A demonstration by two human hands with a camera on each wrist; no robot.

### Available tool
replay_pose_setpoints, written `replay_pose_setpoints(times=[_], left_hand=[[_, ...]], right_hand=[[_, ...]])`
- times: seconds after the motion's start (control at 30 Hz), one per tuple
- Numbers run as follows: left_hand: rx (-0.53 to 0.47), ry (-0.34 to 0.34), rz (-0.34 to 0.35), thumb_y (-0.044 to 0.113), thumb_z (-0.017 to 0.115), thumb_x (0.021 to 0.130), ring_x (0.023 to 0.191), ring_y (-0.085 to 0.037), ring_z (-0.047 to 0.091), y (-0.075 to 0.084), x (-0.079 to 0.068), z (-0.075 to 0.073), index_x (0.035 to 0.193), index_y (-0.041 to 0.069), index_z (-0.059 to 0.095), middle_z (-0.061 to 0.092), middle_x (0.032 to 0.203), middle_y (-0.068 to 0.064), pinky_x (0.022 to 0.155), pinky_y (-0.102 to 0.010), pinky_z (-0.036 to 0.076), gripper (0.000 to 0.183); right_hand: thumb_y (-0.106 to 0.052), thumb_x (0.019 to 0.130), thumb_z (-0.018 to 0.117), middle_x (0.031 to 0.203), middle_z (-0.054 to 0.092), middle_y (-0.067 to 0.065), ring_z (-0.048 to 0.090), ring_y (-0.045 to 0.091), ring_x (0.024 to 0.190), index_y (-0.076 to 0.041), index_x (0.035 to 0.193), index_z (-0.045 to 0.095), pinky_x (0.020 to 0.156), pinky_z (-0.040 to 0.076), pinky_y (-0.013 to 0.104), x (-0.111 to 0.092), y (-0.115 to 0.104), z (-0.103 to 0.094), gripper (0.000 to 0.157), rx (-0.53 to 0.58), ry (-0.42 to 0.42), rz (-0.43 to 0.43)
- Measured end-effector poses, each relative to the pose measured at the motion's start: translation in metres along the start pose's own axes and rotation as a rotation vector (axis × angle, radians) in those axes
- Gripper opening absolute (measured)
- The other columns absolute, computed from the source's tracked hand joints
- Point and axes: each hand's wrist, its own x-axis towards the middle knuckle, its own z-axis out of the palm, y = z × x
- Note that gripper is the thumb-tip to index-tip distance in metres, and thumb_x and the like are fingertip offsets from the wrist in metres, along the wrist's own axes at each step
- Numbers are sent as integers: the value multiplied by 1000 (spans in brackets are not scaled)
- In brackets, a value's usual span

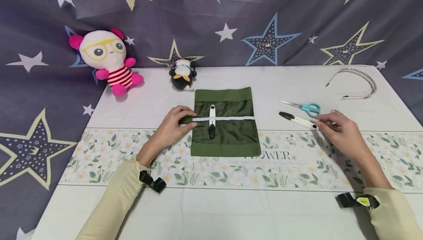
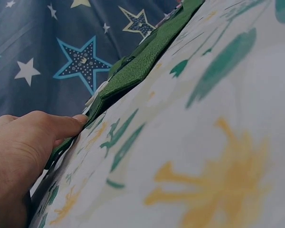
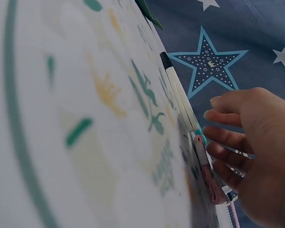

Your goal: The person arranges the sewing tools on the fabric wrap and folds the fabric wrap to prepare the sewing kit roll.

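A green cloth organizer (image 1: 231, 133) lies flat, with a white elastic band (image 1: 234, 118) running across it. A white pen-like tool with a black tip (image 1: 212, 113) sits crosswise at the band. My left hand (image 1: 173, 128) rests at the organizer's left edge, thumb and index fingertips spread on either side of the band's end. In the left wrist view, a fingertip touches the green cloth (image 2: 133, 76). My right hand (image 1: 342, 133) hovers with loosely bent fingers by the end of a second white tool with a black tip (image 1: 299, 120). Blue-handled scissors (image 1: 310, 108) lie just behind that tool.
A pink-and-white plush toy (image 1: 110, 60) and a small penguin plush (image 1: 182, 74) sit at the back left. A headband (image 1: 367, 78) lies at the back right. Under my right hand, a pink thread bundle (image 3: 211, 183) shows in the right wrist view. A starry curtain (image 1: 224, 16) hangs behind.
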Motion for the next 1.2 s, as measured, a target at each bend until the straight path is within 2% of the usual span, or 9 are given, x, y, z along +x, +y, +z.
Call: replay_pose_setpoints(times=[0.3, 0.5, 0.7, 0.9, 1.07, 1.2], left_hand=[[4, 2, 10, 23, 74, 99, 131, -32, 47, 0, 1, 0, 129, 10, 70, 55, 137, -9, 111, -55, 37, 33], [5, 10, 18, 21, 74, 99, 130, -32, 48, -1, 1, 0, 129, 9, 71, 56, 136, -9, 110, -55, 38, 33], [4, 11, 18, 21, 74, 98, 130, -32, 48, -1, 0, 0, 129, 9, 71, 56, 137, -10, 109, -55, 38, 33], [7, 7, 9, 23, 74, 99, 131, -31, 47, -1, 0, 0, 129, 10, 71, 56, 137, -8, 110, -54, 38, 33], [5, 7, 13, 23, 74, 99, 131, -30, 47, -1, 0, 0, 129, 11, 71, 56, 137, -8, 111, -54, 38, 33], [1, 7, 10, 23, 74, 99, 131, -31, 47, -1, 0, 0, 129, 10, 70, 55, 137, -8, 111, -54, 38, 33]], right_hand=[[-8, 98, 72, 102, 62, 11, 47, -14, 86, 3, 116, 73, 74, 39, 0, -4, 5, 3, 21, -70, 33, -32], [-6, 92, 79, 101, 61, 9, 47, 2, 83, 0, 112, 75, 69, 39, 10, -6, 8, 5, 21, -96, 26, -65], [-5, 92, 79, 103, 60, 11, 46, 18, 87, 0, 113, 75, 69, 37, 19, -6, 11, 8, 22, -120, 14, -87], [-4, 93, 77, 105, 58, 13, 46, 24, 91, 2, 113, 73, 70, 35, 29, -6, 12, 10, 21, -129, 0, -74], [-5, 94, 76, 108, 57, 15, 49, 32, 97, 3, 113, 73, 74, 38, 30, -6, 13, 11, 20, -125, -7, -51], [-4, 94, 76, 107, 58, 15, 50, 32, 97, 3, 111, 73, 73, 38, 29, -6, 14, 11, 19, -127, -6, -60]])
